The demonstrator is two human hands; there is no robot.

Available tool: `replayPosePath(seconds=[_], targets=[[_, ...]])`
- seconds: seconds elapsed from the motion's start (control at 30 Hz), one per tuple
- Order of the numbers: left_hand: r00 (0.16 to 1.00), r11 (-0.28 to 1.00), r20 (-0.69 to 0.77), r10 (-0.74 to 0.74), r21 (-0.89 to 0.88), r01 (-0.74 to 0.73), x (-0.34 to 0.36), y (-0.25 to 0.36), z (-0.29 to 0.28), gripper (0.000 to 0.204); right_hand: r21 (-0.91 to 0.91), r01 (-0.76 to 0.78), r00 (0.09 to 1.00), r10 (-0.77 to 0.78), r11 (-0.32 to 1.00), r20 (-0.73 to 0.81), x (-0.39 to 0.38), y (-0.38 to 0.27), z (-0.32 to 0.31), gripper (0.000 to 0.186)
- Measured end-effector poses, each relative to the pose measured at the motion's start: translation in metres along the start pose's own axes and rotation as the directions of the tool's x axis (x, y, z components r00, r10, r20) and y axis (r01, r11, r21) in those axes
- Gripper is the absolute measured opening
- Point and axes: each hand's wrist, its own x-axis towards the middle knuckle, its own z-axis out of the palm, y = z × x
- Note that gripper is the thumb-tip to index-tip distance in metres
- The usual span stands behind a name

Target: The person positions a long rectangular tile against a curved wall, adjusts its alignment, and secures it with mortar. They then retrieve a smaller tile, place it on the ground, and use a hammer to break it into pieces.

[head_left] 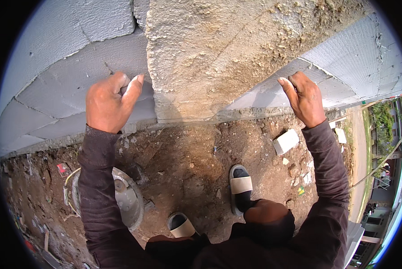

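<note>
My left hand is raised before the grey block wall, left of the rough concrete column, its fingers curled and thumb up. My right hand is raised right of the column, before the block wall on that side, also with curled fingers. Whatever either hand may hold is too small or hidden to make out, and I cannot tell whether they touch the wall.
Below, a round bucket with grey residue stands behind my left forearm. My sandalled feet are on rubble-strewn soil. A white block piece lies near my right arm. A path, greenery and buildings show at far right.
</note>
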Motion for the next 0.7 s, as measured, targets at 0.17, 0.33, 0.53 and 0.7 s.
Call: replayPosePath(seconds=[0.17,0.33,0.53,0.7], targets=[[0.998,1.000,0.057,0.021,-0.009,-0.020,0.006,0.010,-0.023,0.035,-0.004,-0.163,0.978,0.162,0.987,0.135,0.004,-0.013,-0.043,0.036],[0.996,0.998,0.067,0.055,0.015,-0.056,0.029,0.021,-0.062,0.034,0.252,-0.435,0.900,0.412,0.864,0.140,0.005,-0.036,-0.053,0.044],[0.993,1.000,0.119,0.003,-0.005,-0.002,0.046,0.032,-0.067,0.032,0.449,-0.584,0.809,0.532,0.677,0.250,0.010,-0.024,-0.056,0.046],[0.993,1.000,0.116,0.000,-0.004,0.001,0.042,0.032,-0.086,0.039,0.359,-0.536,0.842,0.455,0.764,0.289,0.013,-0.040,-0.074,0.050]])
